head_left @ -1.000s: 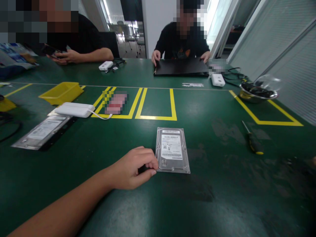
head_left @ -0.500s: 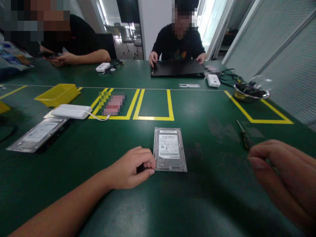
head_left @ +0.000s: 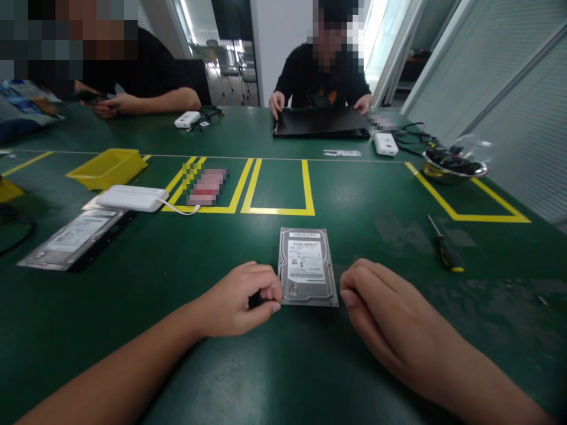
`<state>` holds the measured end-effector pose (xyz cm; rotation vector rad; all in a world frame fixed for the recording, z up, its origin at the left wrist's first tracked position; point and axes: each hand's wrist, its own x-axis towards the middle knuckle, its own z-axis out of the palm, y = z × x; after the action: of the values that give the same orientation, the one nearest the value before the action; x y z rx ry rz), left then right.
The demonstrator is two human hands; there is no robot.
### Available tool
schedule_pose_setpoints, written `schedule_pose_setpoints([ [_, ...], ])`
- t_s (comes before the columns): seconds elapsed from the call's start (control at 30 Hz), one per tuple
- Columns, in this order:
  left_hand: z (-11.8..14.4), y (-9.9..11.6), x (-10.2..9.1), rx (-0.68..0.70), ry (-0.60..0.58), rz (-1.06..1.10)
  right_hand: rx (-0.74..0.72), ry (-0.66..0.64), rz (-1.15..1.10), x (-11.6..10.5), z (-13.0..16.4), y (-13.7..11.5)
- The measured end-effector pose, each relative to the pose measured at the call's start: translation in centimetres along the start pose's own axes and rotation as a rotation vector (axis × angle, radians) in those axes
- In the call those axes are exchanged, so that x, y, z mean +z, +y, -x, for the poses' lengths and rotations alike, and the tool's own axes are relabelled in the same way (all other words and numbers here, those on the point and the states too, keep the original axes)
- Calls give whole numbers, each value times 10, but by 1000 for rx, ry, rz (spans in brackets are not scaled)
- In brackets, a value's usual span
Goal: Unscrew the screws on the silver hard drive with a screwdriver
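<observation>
Centrally, hands [head_left: 243, 301] [head_left: 396, 319] flank a hard drive [head_left: 308, 267], its label [head_left: 306, 260] illegible.

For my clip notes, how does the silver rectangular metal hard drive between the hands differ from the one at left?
The central drive lies uncovered; the left drive has a white rounded power bank overlapping its far end. The central drive sits nearly straight; the left drive slants. Both show white labels.

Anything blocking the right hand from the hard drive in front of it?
Nothing visible. Only a narrow strip of green tabletop shows between the right hand and the hard drive. The left hand is at the opposite side, and the screwdriver lies outside that gap.
</observation>
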<state>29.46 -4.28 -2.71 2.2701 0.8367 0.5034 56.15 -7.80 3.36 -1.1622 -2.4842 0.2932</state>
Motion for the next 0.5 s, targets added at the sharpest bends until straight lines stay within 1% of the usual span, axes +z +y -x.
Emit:
schedule_pose_setpoints([
  [0.1,0,-1,0,4,1,1,51,-41,-115,10,-1,8],
  [0.17,0,-1,-1,2,1,0,80,-43,-171,15,0,13],
  [0.33,2,-1,-1,9,3,-5,203,0,-222,26,4,24],
  [0.5,4,1,0,26,52,-45,278,-24,-273,35,4,29],
])
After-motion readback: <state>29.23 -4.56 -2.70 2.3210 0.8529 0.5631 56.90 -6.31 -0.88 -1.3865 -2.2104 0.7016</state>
